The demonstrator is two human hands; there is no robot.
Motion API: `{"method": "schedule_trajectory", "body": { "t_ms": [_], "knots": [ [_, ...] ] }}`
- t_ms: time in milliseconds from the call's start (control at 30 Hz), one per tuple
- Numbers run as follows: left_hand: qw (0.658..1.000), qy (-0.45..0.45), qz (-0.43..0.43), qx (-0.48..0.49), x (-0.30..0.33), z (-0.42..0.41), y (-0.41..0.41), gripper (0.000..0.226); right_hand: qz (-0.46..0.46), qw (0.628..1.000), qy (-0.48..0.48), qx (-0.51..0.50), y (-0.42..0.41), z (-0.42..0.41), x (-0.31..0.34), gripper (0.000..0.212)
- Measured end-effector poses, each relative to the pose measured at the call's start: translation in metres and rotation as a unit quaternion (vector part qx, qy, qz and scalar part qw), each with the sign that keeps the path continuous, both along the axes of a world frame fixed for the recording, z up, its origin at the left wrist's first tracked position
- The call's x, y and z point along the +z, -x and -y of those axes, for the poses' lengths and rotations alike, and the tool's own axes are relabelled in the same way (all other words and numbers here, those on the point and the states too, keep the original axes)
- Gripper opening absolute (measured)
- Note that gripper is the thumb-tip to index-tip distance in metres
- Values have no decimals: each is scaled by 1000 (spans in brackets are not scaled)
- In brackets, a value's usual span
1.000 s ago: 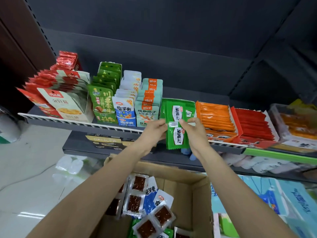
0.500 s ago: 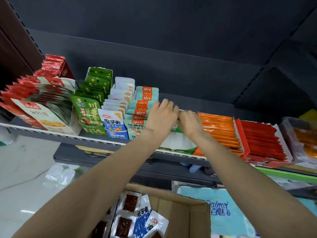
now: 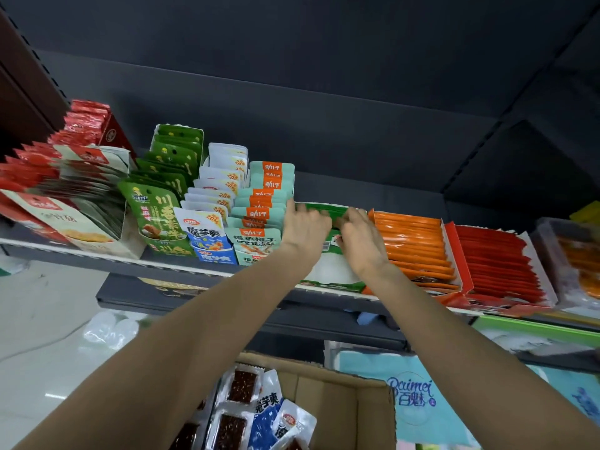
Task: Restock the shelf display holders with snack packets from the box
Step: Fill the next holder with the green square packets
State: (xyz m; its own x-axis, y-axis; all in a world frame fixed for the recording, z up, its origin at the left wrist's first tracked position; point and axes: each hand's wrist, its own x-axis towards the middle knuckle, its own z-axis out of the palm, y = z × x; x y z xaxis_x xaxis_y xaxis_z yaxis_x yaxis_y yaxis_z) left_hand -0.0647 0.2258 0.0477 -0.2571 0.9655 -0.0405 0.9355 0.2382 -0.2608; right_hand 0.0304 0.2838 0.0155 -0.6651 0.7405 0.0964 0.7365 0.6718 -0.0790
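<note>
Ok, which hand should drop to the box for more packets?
Probably the left hand: its forearm passes right above the packets in the cardboard box. The right hand can steady the green packets in the green holder.

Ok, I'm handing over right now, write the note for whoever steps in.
Left hand and right hand: both on the green packets at the back of the green display holder, fingers blurred, grip unclear.
The holder sits between the teal packets and the orange packets; its front part is bare.
The cardboard box below holds dark-brown and blue-and-white packets.
Done: green packets are in the holder.
Left: settle them, then restock from the box.
</note>
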Motion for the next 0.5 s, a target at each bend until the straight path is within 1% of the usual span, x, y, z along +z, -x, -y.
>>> {"method": "schedule_trajectory", "body": {
  "t_ms": [67,167,300,433,500],
  "knots": [
    [1000,-20,10,-13,-1,5,-5,33,-40,999,-4,-11,-6,6,5,33],
    [995,-54,64,-50,0,18,-12,35,-111,991,41,-62,-21,22,19,36],
    [978,-108,161,-74,4,61,-24,37,-196,967,113,-114,-44,68,29,26],
    [951,-146,266,-64,-8,125,-26,25,-216,948,194,-134,-58,134,26,24],
    [926,-151,340,-64,-20,160,-23,23,-212,943,217,-136,-62,168,18,22]
  ]
}}
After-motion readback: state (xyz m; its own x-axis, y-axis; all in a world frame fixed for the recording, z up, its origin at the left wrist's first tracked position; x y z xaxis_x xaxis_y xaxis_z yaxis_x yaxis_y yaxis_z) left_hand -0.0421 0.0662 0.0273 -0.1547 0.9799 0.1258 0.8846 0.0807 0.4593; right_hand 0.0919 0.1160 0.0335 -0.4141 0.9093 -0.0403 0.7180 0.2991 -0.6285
